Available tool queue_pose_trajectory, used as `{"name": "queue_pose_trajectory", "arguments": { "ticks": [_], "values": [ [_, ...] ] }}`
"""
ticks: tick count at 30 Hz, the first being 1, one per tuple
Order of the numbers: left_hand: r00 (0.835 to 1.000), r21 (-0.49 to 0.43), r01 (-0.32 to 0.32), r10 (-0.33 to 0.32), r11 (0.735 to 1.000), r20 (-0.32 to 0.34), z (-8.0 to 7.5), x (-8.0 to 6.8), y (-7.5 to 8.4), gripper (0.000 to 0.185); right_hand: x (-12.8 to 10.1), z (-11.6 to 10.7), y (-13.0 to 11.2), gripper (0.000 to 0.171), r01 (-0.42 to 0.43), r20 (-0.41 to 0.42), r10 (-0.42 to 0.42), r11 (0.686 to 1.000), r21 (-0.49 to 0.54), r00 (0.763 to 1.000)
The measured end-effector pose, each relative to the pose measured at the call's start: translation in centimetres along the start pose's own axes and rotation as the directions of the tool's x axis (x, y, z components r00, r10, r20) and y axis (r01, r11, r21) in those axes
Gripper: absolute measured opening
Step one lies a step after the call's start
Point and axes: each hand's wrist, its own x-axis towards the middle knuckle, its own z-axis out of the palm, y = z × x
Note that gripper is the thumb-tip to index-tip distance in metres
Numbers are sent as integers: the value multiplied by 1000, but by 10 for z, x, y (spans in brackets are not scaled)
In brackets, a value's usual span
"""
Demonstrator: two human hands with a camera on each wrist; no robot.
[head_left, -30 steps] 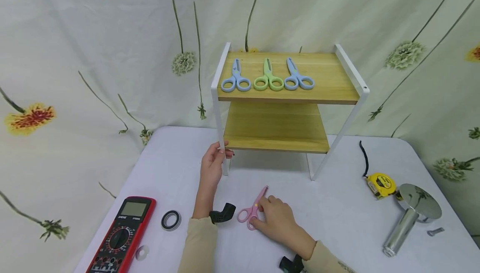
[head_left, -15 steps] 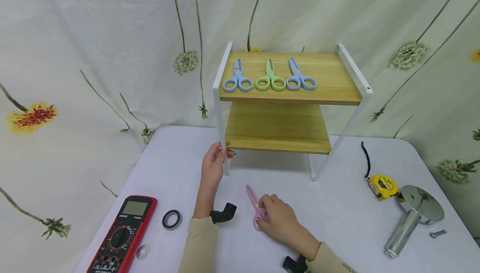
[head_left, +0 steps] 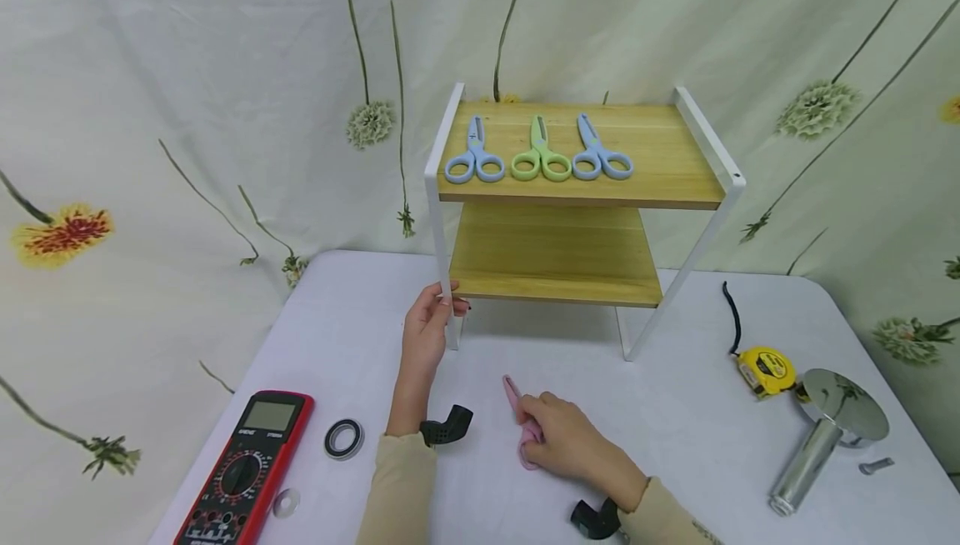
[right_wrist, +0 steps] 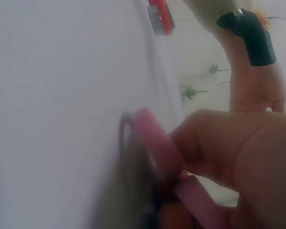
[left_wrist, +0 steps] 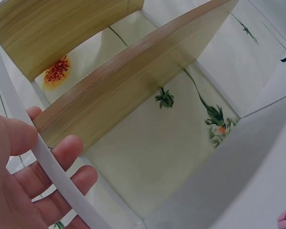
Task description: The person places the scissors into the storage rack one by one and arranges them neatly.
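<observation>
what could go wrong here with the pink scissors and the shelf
1. The right hand pinches the pink scissors low against the table; the right wrist view shows only fingers on a handle loop, so they might slip or swing open when lifted.
2. The left hand grips just one white leg of the shelf, which could tip or slide if pushed, shifting the three scissors on top.

White table (head_left: 675, 412) carrying a two-tier wooden shelf (head_left: 660, 153) at its back edge; three scissors (head_left: 538, 160) on the top tier. Multimeter (head_left: 243, 466), ring (head_left: 343, 438) front left; tape measure (head_left: 763, 370), metal funnel (head_left: 821, 437), right edge; pink scissors (head_left: 517, 412) centre.
</observation>
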Motion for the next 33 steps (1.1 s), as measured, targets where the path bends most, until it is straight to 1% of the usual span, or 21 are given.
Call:
{"name": "queue_pose_trajectory", "arguments": {
  "ticks": [3,7,11,13,17,22,26,33],
  "values": [
    [1000,2,1,-1,1000,0,0,0,0,29,1,-3,3,20,16,67,-24,992,123,997],
    [1000,-2,3,-3,1000,-1,0,0,0,28,2,-6,4,15,-39,154,-4,961,275,988],
    [1000,-6,0,0,1000,2,0,0,0,29,2,-8,5,12,-80,200,11,938,338,980],
    [1000,-7,-4,4,1000,1,0,0,0,29,2,-9,6,12,-84,210,9,932,352,978],
    [1000,-2,-5,5,1000,-3,0,0,1,28,2,-9,8,12,-67,213,-11,932,355,977],
    [1000,-17,-2,2,1000,-1,1,0,0,28,1,-12,8,9,-53,222,-32,929,366,975],
    [1000,-21,-3,3,1000,1,1,0,0,28,0,-13,7,7,-60,230,-32,923,380,973],
    [1000,-23,-1,1,1000,-2,0,0,-1,28,1,-11,8,8,-72,243,-20,928,365,970]
  ]
}}
